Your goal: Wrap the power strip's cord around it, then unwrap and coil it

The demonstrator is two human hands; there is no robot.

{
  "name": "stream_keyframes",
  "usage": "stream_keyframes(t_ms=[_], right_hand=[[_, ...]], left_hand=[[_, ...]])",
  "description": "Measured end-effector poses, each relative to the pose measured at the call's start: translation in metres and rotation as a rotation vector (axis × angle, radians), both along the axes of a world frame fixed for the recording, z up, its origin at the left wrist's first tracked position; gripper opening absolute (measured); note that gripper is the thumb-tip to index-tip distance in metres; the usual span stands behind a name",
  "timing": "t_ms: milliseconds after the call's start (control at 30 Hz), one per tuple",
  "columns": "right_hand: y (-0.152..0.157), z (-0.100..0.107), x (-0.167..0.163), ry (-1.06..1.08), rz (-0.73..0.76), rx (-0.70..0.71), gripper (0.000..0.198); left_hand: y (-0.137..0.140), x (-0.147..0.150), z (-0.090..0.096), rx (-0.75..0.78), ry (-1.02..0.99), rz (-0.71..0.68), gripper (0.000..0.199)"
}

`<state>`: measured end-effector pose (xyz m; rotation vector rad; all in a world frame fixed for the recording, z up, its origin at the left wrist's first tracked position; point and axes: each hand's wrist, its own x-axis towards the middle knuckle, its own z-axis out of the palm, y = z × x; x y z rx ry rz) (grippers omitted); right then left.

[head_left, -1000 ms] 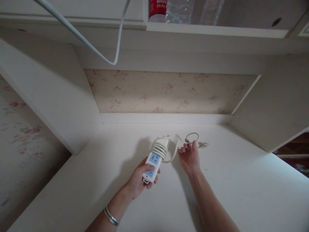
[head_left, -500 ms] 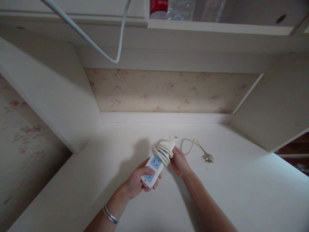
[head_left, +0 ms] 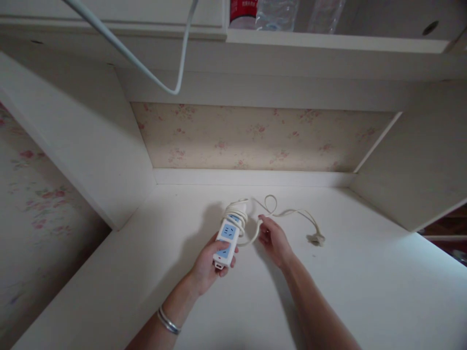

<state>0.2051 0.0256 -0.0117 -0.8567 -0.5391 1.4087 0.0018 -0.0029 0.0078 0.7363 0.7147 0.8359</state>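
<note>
My left hand (head_left: pixel 207 265) is closed round the lower end of a white power strip (head_left: pixel 227 238) with blue socket panels, its thumb on the lowest panel. Several turns of the strip's white cord (head_left: pixel 237 214) are wound round the upper end. To the right, my right hand (head_left: pixel 273 239) pinches a loose stretch of that cord, which bows out from under the strip. From there the cord makes a small loop on the white surface and runs right to its plug (head_left: pixel 316 239), which lies on the surface.
The white tabletop (head_left: pixel 350 287) is bounded by side panels left and right and a flowered wall (head_left: pixel 233 136) behind. Overhead, a shelf (head_left: pixel 328 41) holds clear plastic bottles (head_left: pixel 277 14), one red-labelled. A pale cable (head_left: pixel 146 73) hangs down at the upper left.
My right hand has drawn a length of cord away from the strip toward the right. The strip has shifted slightly left and turned more upright. Near the plug the cord lies differently.
</note>
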Motion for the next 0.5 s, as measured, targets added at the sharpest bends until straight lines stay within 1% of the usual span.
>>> stream_keyframes(t_ms=[100,167,233,300,400,500], right_hand=[[-0.005,-0.004,-0.018,-0.039,0.27,-0.075,0.025],[-0.006,-0.007,-0.022,-0.035,0.347,-0.114,0.025],[-0.006,-0.01,-0.021,-0.041,0.332,-0.138,0.024],[-0.003,-0.009,-0.017,-0.035,0.258,-0.121,0.02],[0.002,-0.005,-0.01,0.039,0.138,-0.031,0.017],[0.007,-0.001,0.003,0.13,0.0,0.045,0.017]], left_hand=[[0.0,-0.003,0.0,-0.016,-0.088,-0.035,0.03],[0.0,-0.004,-0.001,-0.015,-0.138,-0.089,0.028],[0.0,-0.005,-0.001,-0.008,-0.172,-0.153,0.025],[0.0,-0.007,-0.001,0.007,-0.188,-0.228,0.025],[-0.001,-0.01,0.002,0.033,-0.137,-0.335,0.031],[-0.002,-0.01,0.004,0.054,-0.038,-0.364,0.033]])
